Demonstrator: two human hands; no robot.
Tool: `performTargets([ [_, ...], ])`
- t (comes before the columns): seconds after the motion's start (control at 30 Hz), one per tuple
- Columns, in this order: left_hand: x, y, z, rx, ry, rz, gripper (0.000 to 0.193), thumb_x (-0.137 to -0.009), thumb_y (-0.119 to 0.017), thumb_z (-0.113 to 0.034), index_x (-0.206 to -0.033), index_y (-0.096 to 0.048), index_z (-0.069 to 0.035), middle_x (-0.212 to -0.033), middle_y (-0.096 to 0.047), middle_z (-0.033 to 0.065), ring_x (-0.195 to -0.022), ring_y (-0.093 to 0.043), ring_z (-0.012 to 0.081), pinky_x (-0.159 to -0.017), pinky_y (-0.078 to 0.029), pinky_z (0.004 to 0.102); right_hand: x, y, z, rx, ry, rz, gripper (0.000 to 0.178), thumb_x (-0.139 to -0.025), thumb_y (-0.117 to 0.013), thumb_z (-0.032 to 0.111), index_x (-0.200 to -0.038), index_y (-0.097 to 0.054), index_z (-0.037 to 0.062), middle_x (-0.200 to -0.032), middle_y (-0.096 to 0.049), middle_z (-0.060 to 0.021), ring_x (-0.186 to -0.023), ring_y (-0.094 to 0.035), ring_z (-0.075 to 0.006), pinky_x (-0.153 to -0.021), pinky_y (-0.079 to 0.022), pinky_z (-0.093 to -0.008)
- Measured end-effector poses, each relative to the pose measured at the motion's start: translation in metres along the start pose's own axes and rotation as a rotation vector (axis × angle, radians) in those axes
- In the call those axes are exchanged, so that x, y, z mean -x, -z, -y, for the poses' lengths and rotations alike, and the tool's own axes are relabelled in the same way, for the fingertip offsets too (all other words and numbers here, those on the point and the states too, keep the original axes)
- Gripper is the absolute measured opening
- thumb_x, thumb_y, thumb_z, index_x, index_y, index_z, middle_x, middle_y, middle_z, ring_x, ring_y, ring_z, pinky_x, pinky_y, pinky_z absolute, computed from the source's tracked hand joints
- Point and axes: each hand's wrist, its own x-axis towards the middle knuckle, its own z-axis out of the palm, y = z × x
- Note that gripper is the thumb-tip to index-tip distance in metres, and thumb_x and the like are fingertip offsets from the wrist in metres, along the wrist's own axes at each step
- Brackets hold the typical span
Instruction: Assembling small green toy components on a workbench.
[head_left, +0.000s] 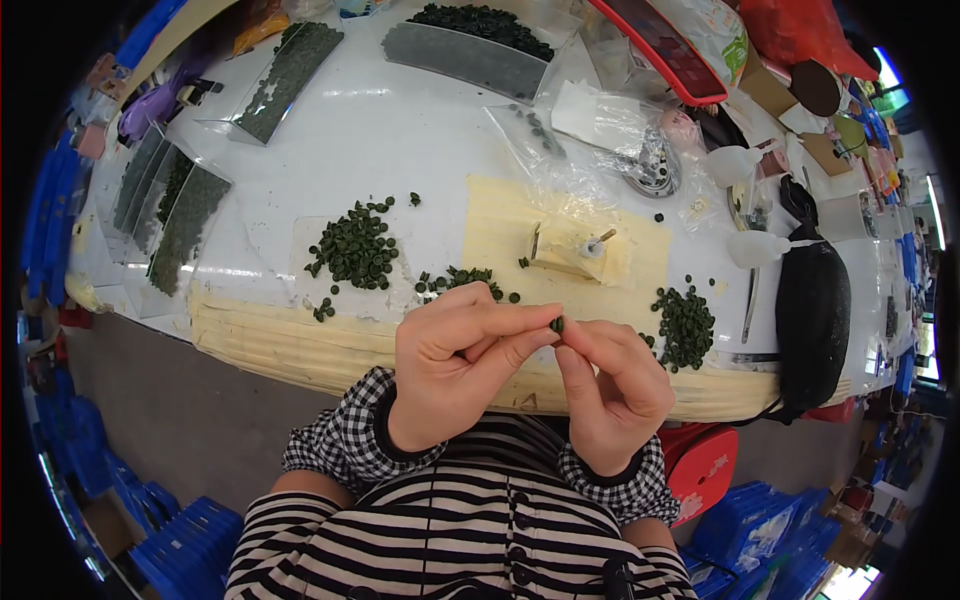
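Above the table's front edge, my left hand and my right hand meet fingertip to fingertip. Between them is a small dark green round piece, pinched by thumb and forefinger on both sides. Its details are too small to make out. A heap of similar green pieces lies to the left, a smaller cluster just beyond my left hand, and another pile right of my right hand. Past my fingertips, a small yellowish block with a short upright peg stands on a yellow sheet.
Clear trays of green pieces stand at the left, far left and far middle. A phone in a red case leans at the far right. Nearer right are white squeeze bottles, metal tweezers and a black bag.
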Motion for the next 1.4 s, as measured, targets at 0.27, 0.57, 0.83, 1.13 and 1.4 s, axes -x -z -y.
performTargets([
  [0.27,-0.004,0.007,-0.002,-0.013,0.006,0.065,0.025,-0.075,-0.073,0.002,-0.099,-0.072,-0.004,-0.057,-0.04,-0.0025,-0.053,-0.035,0.0064,-0.048,-0.028,0.0217,0.0,0.002,-0.001,0.015,0.05,0.047,0.029,-0.075,-0.068,-0.01,-0.103,-0.069,-0.0022,-0.09,-0.067,-0.0141,-0.077,-0.064,-0.0192,-0.067,-0.05,-0.0245],
  [0.57,-0.003,0.006,0.0,0.064,0.051,0.07,0.025,-0.075,-0.072,0.002,-0.099,-0.072,-0.004,-0.057,-0.036,-0.0045,-0.054,-0.034,0.0061,-0.05,-0.027,0.022,-0.001,0.002,-0.003,0.121,0.135,0.039,0.032,-0.074,-0.069,-0.009,-0.105,-0.069,0.0005,-0.09,-0.066,-0.0121,-0.074,-0.063,-0.0185,-0.065,-0.05,-0.0241],
  [0.83,-0.003,0.007,0.005,0.059,0.018,0.075,0.026,-0.077,-0.072,0.001,-0.102,-0.071,-0.004,-0.058,-0.033,-0.0049,-0.053,-0.032,0.0061,-0.05,-0.026,0.022,-0.002,0.001,-0.004,0.108,0.16,0.045,0.032,-0.074,-0.069,-0.008,-0.106,-0.068,-0.0006,-0.089,-0.065,-0.0126,-0.073,-0.062,-0.0189,-0.064,-0.049,-0.0246],
  [1.13,-0.001,0.007,0.009,0.128,0.038,0.022,0.022,-0.075,-0.074,0.0,-0.096,-0.072,-0.005,-0.058,-0.035,-0.0053,-0.053,-0.032,0.0047,-0.051,-0.026,0.0214,-0.003,0.002,-0.003,0.092,0.143,0.072,0.033,-0.075,-0.068,-0.008,-0.107,-0.068,-0.0008,-0.089,-0.065,-0.0129,-0.074,-0.062,-0.019,-0.064,-0.049,-0.0246],
  [1.4,-0.002,0.007,0.007,0.099,0.043,0.035,0.021,-0.075,-0.074,0.001,-0.095,-0.073,-0.005,-0.058,-0.036,-0.005,-0.053,-0.033,0.0048,-0.05,-0.026,0.0215,-0.002,0.003,-0.007,0.082,0.16,0.071,0.033,-0.076,-0.068,-0.008,-0.108,-0.068,-0.0005,-0.09,-0.065,-0.0128,-0.073,-0.062,-0.0186,-0.063,-0.049,-0.0244],
])
